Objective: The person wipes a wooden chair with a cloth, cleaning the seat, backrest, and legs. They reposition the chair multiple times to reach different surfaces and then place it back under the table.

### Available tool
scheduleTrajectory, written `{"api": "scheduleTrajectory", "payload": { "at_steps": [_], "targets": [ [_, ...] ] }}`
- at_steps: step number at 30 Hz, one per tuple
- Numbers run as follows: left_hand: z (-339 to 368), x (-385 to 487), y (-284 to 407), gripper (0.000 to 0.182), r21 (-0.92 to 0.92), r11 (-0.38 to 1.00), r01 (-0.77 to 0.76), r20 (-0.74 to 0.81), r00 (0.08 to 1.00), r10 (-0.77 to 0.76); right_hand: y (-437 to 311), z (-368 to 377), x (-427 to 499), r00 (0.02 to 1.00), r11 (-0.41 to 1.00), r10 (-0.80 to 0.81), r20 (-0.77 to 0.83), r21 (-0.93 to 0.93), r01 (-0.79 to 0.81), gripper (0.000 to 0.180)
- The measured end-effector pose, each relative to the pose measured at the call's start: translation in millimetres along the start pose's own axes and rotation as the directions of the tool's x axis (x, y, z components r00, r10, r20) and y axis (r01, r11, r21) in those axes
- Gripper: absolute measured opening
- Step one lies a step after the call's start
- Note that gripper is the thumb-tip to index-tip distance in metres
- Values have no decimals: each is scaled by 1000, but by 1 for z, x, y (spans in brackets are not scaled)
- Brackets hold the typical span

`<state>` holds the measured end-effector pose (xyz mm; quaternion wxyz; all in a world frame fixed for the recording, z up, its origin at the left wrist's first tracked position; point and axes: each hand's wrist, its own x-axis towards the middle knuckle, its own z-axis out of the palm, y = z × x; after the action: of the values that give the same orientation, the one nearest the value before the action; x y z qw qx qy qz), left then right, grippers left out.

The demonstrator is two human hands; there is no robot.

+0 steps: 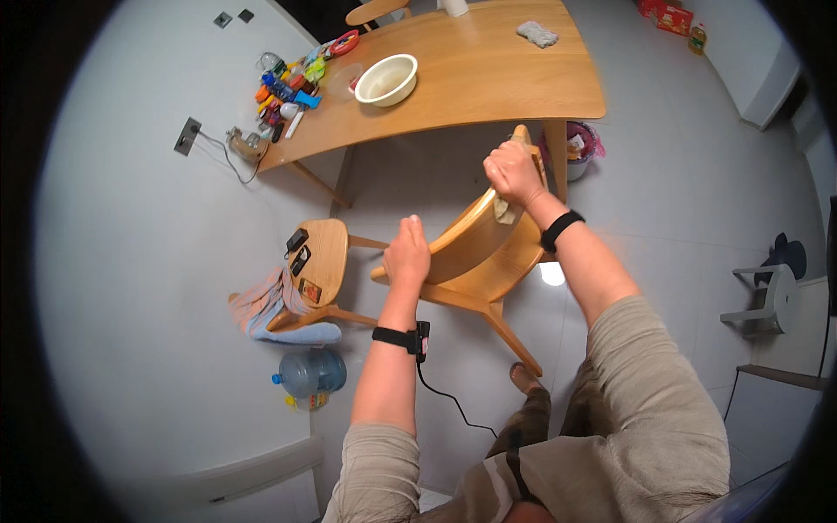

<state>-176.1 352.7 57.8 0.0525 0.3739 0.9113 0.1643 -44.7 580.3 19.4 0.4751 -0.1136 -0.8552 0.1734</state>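
A wooden chair [516, 265] stands in front of me, with its curved backrest [461, 245] nearest to me. My left hand [409, 252] grips the left end of that backrest. Towards its other end, my right hand [513, 171] is closed over a beige cloth [504, 211] pressed against the wood. Part of the cloth hangs out below my fingers; the rest is hidden under the hand. Black straps circle both of my wrists, and a cable runs from a small device [423, 341] on the left one.
Beyond the chair is a wooden table [484, 72] bearing a cream basin [387, 80], a crumpled cloth [537, 34] and assorted clutter. Left stands a second chair [324, 255] with small items. A water jug [314, 372], a lined bin [579, 150] and a grey stool [775, 301] stand on the floor.
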Motion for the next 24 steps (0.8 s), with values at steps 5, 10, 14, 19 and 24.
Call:
{"api": "scheduleTrajectory", "payload": {
  "at_steps": [5, 10, 14, 19, 24],
  "targets": [
    [23, 5, 85, 44, 73, 959, -274, 53, 961, 271, -6, 6, -2, 983, 992, 81, -165, 105, -64, 28],
    [27, 3, 108, 43, 153, 954, -257, -15, 965, 262, -16, 13, -15, 848, 861, 409, -336, 450, -236, 30],
    [32, 2, 105, 42, 208, 953, -218, -55, 971, 234, -11, -2, -30, 340, 356, 911, -234, 862, -360, 42],
    [38, 8, 100, 41, 273, 936, -220, -150, 952, 268, 14, -59, -47, -151, 87, 985, -80, 995, 39, 39],
    [45, 10, 95, 39, 333, 912, -240, -249, 910, 331, 18, -28, -69, 397, 544, 817, -418, 787, -292, 39]
  ]
}}
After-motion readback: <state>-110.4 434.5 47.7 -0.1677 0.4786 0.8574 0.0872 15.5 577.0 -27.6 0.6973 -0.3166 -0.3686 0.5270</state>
